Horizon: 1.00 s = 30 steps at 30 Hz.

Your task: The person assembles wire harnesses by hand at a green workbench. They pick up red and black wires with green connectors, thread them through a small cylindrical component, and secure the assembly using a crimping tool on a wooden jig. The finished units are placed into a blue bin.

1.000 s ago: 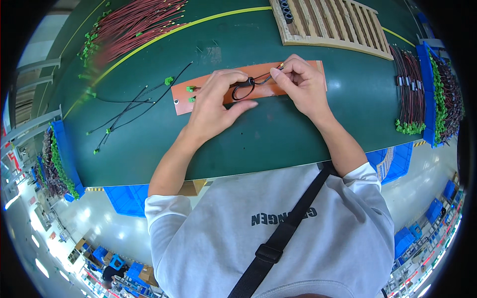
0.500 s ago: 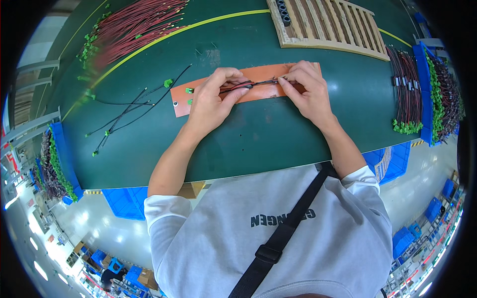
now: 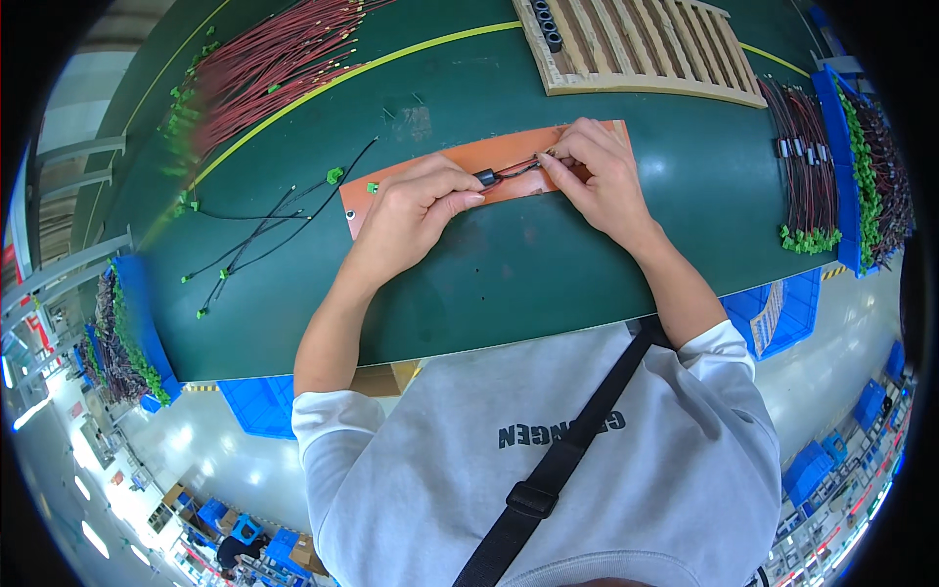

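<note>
Over an orange strip-shaped board point(image 3: 499, 152), a red and black wire cable point(image 3: 519, 170) runs between my two hands. My left hand point(image 3: 413, 210) is closed round its left part, fingers and thumb pinching beside a black cylindrical sleeve point(image 3: 486, 177) that sticks out past the fingertips. The wires leave the sleeve and bow slightly toward my right hand point(image 3: 599, 174), which pinches their far end between thumb and fingers. The wire tips are mostly hidden there. A green connector point(image 3: 373, 187) shows on the board just past my left hand.
Loose black wires with green connectors point(image 3: 256, 230) lie to the left. A bundle of red wires point(image 3: 284, 68) spreads at the far left. A slatted wooden rack point(image 3: 646, 49) holds black rings at the back. Bundled cables point(image 3: 804, 166) lie beside a blue bin point(image 3: 843, 176) at right.
My left hand's grip has shifted back along the cable, and the black sleeve now shows past its fingertips. The wires between my hands look looser and more spread.
</note>
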Each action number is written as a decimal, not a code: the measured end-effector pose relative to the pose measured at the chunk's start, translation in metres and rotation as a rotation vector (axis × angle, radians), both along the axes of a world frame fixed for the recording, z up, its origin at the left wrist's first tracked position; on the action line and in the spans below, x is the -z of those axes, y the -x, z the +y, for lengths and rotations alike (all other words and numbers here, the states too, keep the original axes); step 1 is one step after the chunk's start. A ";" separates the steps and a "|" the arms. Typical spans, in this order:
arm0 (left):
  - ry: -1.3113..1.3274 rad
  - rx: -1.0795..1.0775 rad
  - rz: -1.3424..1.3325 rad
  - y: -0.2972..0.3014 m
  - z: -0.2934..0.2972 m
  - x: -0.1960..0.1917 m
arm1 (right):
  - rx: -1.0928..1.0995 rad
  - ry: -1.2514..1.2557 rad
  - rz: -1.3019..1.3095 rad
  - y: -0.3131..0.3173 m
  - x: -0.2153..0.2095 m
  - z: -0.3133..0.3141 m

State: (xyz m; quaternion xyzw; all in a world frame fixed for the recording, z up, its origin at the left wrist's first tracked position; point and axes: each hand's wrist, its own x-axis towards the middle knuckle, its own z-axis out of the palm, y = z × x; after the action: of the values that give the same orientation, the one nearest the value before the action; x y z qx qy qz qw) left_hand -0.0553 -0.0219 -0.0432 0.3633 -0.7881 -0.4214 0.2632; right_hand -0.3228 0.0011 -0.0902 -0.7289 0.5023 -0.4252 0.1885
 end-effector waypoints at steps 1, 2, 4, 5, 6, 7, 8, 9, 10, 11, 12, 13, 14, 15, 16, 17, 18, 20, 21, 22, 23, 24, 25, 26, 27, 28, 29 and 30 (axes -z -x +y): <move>-0.071 0.052 -0.005 -0.001 -0.003 -0.002 | 0.003 -0.005 -0.005 0.000 0.001 0.000; -0.142 0.104 -0.011 -0.002 -0.006 -0.003 | 0.005 -0.009 -0.010 0.000 0.001 0.000; -0.298 0.116 -0.049 -0.005 -0.011 -0.005 | 0.008 -0.014 -0.001 -0.001 -0.001 0.001; -0.377 0.121 -0.068 -0.005 -0.013 -0.006 | 0.009 -0.017 0.003 -0.001 -0.002 0.001; -0.392 0.101 -0.066 -0.004 -0.014 -0.007 | 0.007 -0.011 0.004 -0.001 -0.002 0.001; -0.407 0.081 -0.064 -0.002 -0.014 -0.009 | 0.005 -0.005 0.005 -0.001 -0.001 0.001; -0.423 0.061 -0.061 -0.001 -0.014 -0.010 | 0.004 0.002 0.006 0.000 -0.001 0.000; -0.332 0.110 -0.079 0.000 -0.016 -0.010 | 0.005 -0.003 0.006 0.000 -0.001 0.001; -0.241 0.157 -0.098 -0.001 -0.017 -0.009 | 0.003 -0.008 0.005 0.000 -0.002 0.001; -0.150 0.204 -0.116 -0.002 -0.019 -0.009 | 0.002 -0.013 0.004 -0.001 -0.003 0.001; -0.240 0.169 -0.114 -0.002 -0.020 -0.011 | 0.004 -0.012 0.010 0.000 -0.002 0.001; -0.327 0.132 -0.112 -0.002 -0.021 -0.014 | 0.003 -0.008 0.016 0.000 -0.002 0.001; -0.414 0.095 -0.109 -0.002 -0.022 -0.015 | 0.003 -0.005 0.021 0.000 -0.001 0.001; -0.410 0.083 -0.111 -0.002 -0.021 -0.013 | -0.001 -0.009 0.020 0.000 -0.001 0.001; -0.407 0.074 -0.114 -0.003 -0.020 -0.010 | -0.001 -0.014 0.018 0.000 -0.002 0.002; -0.404 0.066 -0.117 -0.002 -0.020 -0.008 | -0.002 -0.019 0.016 0.000 -0.002 0.002; -0.393 0.046 -0.121 -0.002 -0.019 -0.007 | -0.004 -0.020 0.012 0.000 -0.002 0.002; -0.371 0.012 -0.127 0.001 -0.017 -0.007 | -0.004 -0.026 0.008 0.000 -0.003 0.001; -0.344 -0.001 -0.133 0.002 -0.016 -0.008 | -0.002 -0.022 0.011 0.000 -0.002 0.001; -0.318 -0.017 -0.137 0.003 -0.014 -0.011 | -0.003 -0.017 0.013 0.000 -0.002 0.001; -0.292 -0.033 -0.142 0.004 -0.013 -0.013 | -0.005 -0.013 0.015 0.000 -0.001 0.001; -0.337 -0.020 -0.097 0.004 -0.014 -0.010 | -0.004 0.003 0.021 0.001 -0.002 0.001; -0.383 -0.010 -0.053 0.002 -0.014 -0.006 | -0.005 0.019 0.027 0.001 -0.002 0.001; -0.429 0.000 -0.008 0.001 -0.015 -0.003 | -0.005 0.034 0.032 0.001 -0.003 0.001; -0.475 -0.004 0.014 -0.001 -0.017 -0.003 | -0.004 0.028 0.030 0.000 -0.004 0.001; -0.521 -0.006 0.038 -0.003 -0.019 -0.003 | -0.002 0.022 0.030 0.000 -0.004 0.001; -0.567 -0.009 0.061 -0.003 -0.020 -0.003 | 0.000 0.017 0.029 -0.001 -0.005 0.001; -0.555 -0.026 0.030 -0.002 -0.019 -0.003 | 0.002 0.016 0.037 -0.001 -0.004 0.002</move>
State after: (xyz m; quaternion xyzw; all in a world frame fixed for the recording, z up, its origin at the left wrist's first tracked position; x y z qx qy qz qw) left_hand -0.0537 -0.0409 -0.0402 0.4254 -0.6337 -0.6232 0.1707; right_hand -0.3222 0.0029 -0.0864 -0.7376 0.5030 -0.4160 0.1728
